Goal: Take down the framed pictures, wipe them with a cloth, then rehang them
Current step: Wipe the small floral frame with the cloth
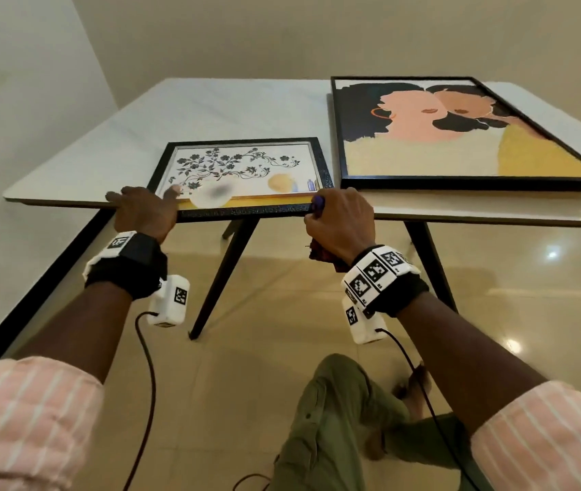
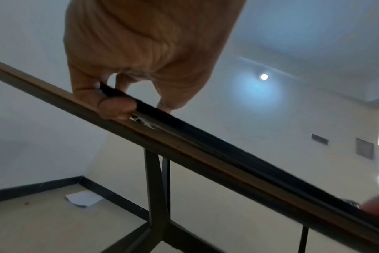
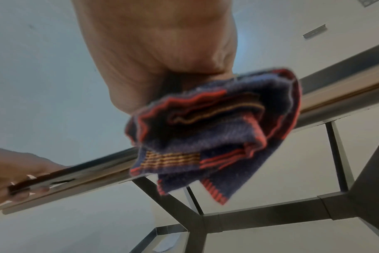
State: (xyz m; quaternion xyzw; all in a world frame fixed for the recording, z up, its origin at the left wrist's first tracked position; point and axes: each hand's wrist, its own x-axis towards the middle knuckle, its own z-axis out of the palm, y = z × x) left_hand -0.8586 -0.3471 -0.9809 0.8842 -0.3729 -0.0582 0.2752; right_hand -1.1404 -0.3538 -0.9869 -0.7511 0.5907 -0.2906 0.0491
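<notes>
Nearest to the person, the floral picture [image 1: 243, 173] lies flat on the counter [image 1: 211, 111], with its near edge reaching a little past the counter's front edge. Its black frame holds a drawing of dark flowers on a white ground.

The left hand [image 1: 143, 212] grasps the near left corner of the floral picture: in the left wrist view the thumb [image 2: 117, 107] presses under the frame edge and the other fingers lie over the top.

The right hand [image 1: 340, 221] is at the near right corner of the floral picture and is clenched around a cloth [image 3: 208, 135]. The cloth is dark blue with red and yellow stripes, bunched, and it hangs below the fist. Whether this hand also grips the frame, I cannot tell.

Just beside the floral picture, on its right and reaching farther back, lies the large picture [image 1: 459, 132], also flat on the counter. It shows 2 faces close together, with black hair and yellow clothes, in a thin black frame. The 2 frames are close but apart.
</notes>
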